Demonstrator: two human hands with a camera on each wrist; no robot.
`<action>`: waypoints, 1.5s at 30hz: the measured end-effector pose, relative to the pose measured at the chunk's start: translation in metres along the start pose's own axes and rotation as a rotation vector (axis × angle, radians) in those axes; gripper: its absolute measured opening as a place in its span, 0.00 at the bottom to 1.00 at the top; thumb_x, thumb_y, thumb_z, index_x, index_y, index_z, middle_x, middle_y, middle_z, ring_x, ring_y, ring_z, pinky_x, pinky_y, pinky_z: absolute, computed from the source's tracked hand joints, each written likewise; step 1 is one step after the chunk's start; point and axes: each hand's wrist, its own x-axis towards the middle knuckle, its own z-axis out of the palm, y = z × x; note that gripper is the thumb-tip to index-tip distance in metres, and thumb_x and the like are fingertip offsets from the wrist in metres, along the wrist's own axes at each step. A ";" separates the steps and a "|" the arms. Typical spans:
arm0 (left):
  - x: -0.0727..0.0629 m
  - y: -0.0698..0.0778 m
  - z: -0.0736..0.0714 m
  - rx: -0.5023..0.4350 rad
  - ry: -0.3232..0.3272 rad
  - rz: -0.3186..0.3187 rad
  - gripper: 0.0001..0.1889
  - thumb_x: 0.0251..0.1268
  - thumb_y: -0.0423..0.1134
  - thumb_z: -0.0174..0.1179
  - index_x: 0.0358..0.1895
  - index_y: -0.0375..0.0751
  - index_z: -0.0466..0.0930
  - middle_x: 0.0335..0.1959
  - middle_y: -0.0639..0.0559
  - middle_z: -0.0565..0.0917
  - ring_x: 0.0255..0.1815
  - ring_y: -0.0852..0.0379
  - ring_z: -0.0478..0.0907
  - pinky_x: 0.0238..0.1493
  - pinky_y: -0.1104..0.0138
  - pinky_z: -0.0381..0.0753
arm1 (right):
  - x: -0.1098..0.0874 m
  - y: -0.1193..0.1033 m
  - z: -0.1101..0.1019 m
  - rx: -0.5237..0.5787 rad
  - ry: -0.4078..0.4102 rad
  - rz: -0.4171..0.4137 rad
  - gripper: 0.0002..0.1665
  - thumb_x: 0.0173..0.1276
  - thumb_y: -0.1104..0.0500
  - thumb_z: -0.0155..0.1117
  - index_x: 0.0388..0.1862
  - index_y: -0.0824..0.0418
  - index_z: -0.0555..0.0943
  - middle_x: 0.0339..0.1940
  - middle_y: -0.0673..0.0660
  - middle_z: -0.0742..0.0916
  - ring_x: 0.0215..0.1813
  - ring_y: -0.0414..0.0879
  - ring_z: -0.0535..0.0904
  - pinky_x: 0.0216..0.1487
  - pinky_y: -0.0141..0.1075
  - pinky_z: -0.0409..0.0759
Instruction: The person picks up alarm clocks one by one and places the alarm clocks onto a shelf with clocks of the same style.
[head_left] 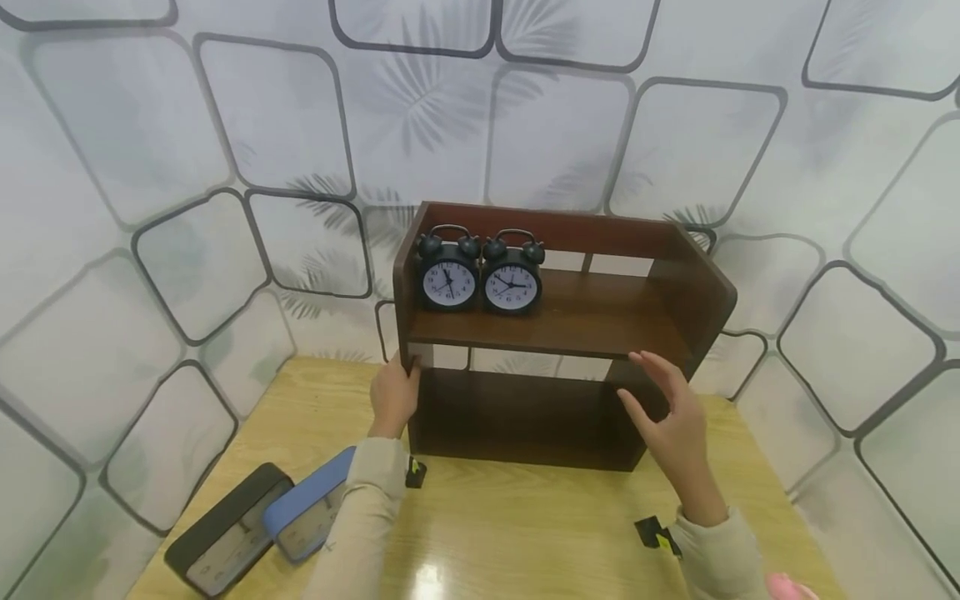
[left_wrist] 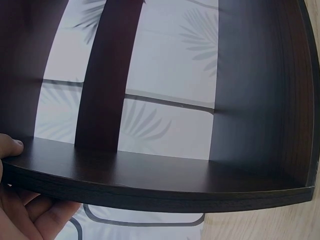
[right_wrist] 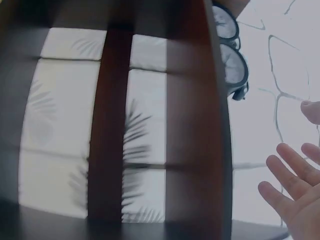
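A dark brown wooden two-tier shelf (head_left: 600, 312) stands on the table against the wall. On its upper board, at the left end, two black twin-bell alarm clocks (head_left: 512, 285) sit side by side with white dials facing me. My left hand (head_left: 393, 396) grips the shelf's left side panel below the upper board. The left wrist view shows its thumb on the inner face and its fingers (left_wrist: 47, 215) round the outside. In front of the shelf's right side, my right hand (head_left: 678, 425) is raised with thumb and fingers spread, holding nothing.
A dark clock-like box (head_left: 232, 525) and a blue one (head_left: 311, 504) lie at the table's left, the blue one partly behind my left sleeve. Patterned walls (head_left: 285, 117) enclose the table (head_left: 510, 533). Something pink (head_left: 787, 587) shows at the bottom right edge.
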 end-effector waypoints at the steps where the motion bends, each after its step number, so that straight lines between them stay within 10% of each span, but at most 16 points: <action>1: 0.000 0.001 -0.001 -0.002 0.001 0.003 0.13 0.69 0.44 0.51 0.36 0.36 0.74 0.32 0.30 0.84 0.34 0.32 0.81 0.32 0.46 0.73 | -0.006 0.001 -0.002 -0.018 0.017 -0.013 0.38 0.42 0.80 0.70 0.57 0.71 0.73 0.51 0.68 0.83 0.61 0.26 0.72 0.61 0.20 0.66; 8: 0.001 0.002 -0.005 -0.009 0.002 0.018 0.14 0.69 0.44 0.50 0.34 0.35 0.73 0.30 0.31 0.83 0.33 0.32 0.81 0.31 0.46 0.73 | -0.049 0.016 -0.017 -0.138 0.047 -0.071 0.28 0.55 0.63 0.70 0.54 0.74 0.75 0.50 0.62 0.84 0.63 0.28 0.71 0.63 0.19 0.64; 13: 0.001 -0.001 -0.004 -0.017 0.015 0.009 0.14 0.69 0.45 0.50 0.35 0.35 0.73 0.31 0.30 0.83 0.34 0.31 0.81 0.33 0.45 0.73 | -0.077 0.026 -0.033 -0.210 0.033 0.036 0.34 0.44 0.75 0.70 0.54 0.74 0.74 0.56 0.48 0.81 0.63 0.22 0.67 0.62 0.16 0.61; 16: 0.000 -0.001 -0.005 -0.009 0.014 0.006 0.15 0.69 0.45 0.49 0.35 0.35 0.73 0.31 0.30 0.83 0.34 0.31 0.81 0.33 0.45 0.73 | -0.094 0.034 -0.042 -0.271 0.054 0.092 0.36 0.39 0.78 0.70 0.54 0.74 0.74 0.53 0.58 0.83 0.62 0.18 0.65 0.60 0.13 0.60; 21: 0.000 -0.001 -0.007 0.005 0.010 0.008 0.15 0.69 0.45 0.49 0.34 0.34 0.72 0.31 0.30 0.83 0.35 0.31 0.80 0.33 0.45 0.73 | -0.117 0.050 -0.057 -0.425 0.008 0.228 0.37 0.40 0.74 0.73 0.54 0.74 0.73 0.51 0.70 0.81 0.60 0.54 0.76 0.58 0.07 0.52; 28: -0.001 -0.002 -0.007 0.017 -0.001 0.015 0.15 0.69 0.45 0.49 0.37 0.34 0.73 0.33 0.28 0.83 0.36 0.31 0.80 0.34 0.45 0.73 | -0.139 0.069 -0.073 -0.522 -0.140 0.282 0.39 0.42 0.68 0.74 0.56 0.74 0.70 0.52 0.73 0.77 0.53 0.69 0.71 0.55 0.56 0.66; 45: -0.002 0.002 -0.003 0.006 -0.008 0.020 0.15 0.70 0.46 0.49 0.35 0.35 0.73 0.33 0.29 0.83 0.36 0.31 0.80 0.34 0.45 0.73 | -0.171 0.100 -0.087 -0.525 -0.351 0.313 0.38 0.40 0.62 0.78 0.51 0.71 0.73 0.48 0.74 0.78 0.48 0.68 0.73 0.45 0.60 0.70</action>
